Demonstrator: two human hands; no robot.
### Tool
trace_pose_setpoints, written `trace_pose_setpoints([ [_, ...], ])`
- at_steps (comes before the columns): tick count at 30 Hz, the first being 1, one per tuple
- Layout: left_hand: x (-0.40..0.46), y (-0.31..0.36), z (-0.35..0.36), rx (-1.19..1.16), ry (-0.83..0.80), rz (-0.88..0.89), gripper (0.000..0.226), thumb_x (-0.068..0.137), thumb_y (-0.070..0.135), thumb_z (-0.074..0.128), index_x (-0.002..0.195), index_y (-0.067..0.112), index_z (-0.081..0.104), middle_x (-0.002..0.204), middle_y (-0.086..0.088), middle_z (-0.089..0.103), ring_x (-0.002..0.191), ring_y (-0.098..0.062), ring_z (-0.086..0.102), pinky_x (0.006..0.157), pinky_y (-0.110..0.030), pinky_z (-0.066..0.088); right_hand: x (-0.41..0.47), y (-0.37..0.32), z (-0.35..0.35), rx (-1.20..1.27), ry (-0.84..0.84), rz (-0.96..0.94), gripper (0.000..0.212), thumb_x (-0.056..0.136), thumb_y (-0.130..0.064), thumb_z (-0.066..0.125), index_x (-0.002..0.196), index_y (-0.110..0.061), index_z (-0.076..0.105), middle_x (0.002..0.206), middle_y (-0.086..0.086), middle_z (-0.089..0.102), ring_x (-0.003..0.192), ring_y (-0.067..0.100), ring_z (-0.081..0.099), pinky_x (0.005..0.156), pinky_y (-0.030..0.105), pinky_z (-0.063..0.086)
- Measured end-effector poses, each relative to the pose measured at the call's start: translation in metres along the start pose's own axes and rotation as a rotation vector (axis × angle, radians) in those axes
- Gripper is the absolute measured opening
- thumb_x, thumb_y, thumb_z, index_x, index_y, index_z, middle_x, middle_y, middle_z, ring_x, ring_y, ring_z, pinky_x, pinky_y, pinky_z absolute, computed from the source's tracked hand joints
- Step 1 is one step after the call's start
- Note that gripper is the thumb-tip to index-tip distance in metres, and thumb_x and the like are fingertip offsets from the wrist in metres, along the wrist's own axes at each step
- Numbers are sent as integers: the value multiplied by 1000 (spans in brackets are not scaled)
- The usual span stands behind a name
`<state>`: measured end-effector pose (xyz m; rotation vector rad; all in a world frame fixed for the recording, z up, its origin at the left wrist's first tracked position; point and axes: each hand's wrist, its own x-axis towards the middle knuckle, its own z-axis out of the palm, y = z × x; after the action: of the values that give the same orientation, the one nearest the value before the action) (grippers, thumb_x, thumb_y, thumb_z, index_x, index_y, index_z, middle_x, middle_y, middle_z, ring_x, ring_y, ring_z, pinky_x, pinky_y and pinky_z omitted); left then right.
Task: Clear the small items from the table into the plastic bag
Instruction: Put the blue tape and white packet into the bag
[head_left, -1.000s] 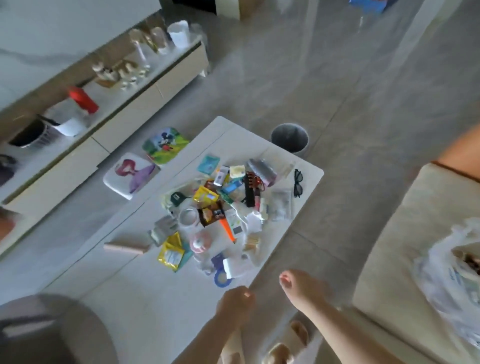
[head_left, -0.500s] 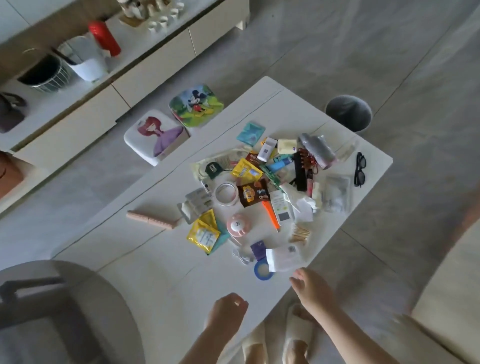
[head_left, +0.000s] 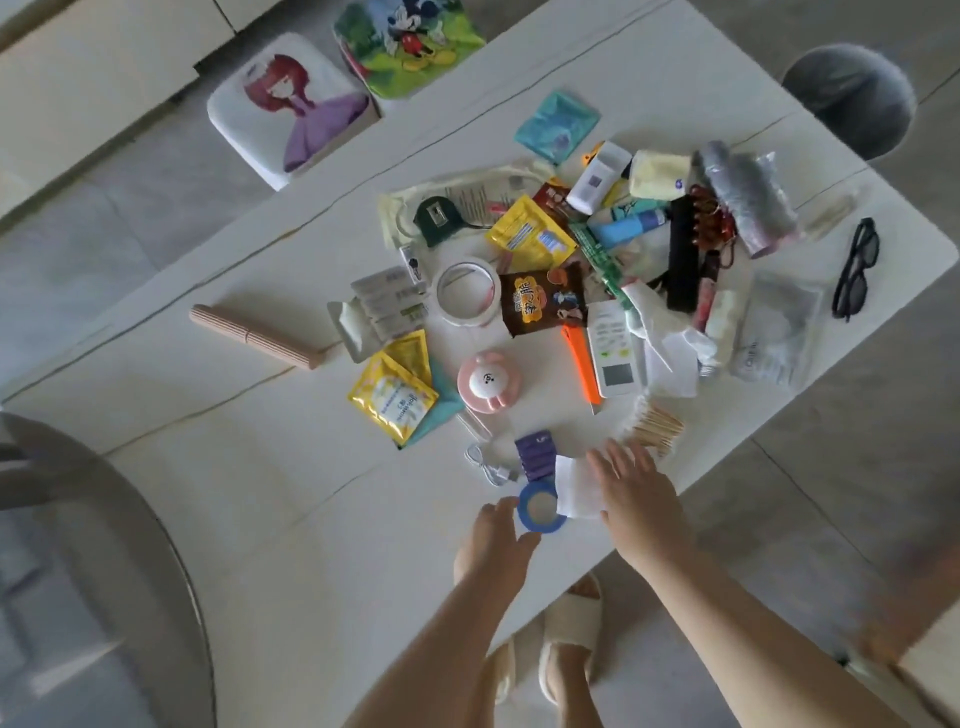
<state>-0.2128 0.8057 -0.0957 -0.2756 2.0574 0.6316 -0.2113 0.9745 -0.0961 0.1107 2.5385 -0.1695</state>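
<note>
The white table (head_left: 218, 519) has a big pile of small things on it, from the middle out to the right edge, like a yellow packet (head_left: 393, 402), a pink round toy (head_left: 488, 383), a clear tape ring (head_left: 466, 292) and black glasses (head_left: 856, 268) (the plastic bag does not show). Near the table's front edge, the right hand (head_left: 636, 493) lies flat with straight fingers on a white paper (head_left: 574, 486), holding nothing. The left hand (head_left: 493, 543) has its fingers loose and apart, with the tips just touching a blue ring (head_left: 537, 506) beside the paper.
</note>
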Motion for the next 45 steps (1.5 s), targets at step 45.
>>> trace_pose_setpoints([
  [45, 67, -7, -33, -170, 313, -169, 50, 79, 19, 70, 121, 21, 43, 114, 0, 58, 104, -24, 57, 80, -38, 55, 58, -28, 31, 249, 182, -152, 57, 41, -26, 91, 87, -7, 62, 80, 13, 59, 70, 33, 58, 51, 39, 52],
])
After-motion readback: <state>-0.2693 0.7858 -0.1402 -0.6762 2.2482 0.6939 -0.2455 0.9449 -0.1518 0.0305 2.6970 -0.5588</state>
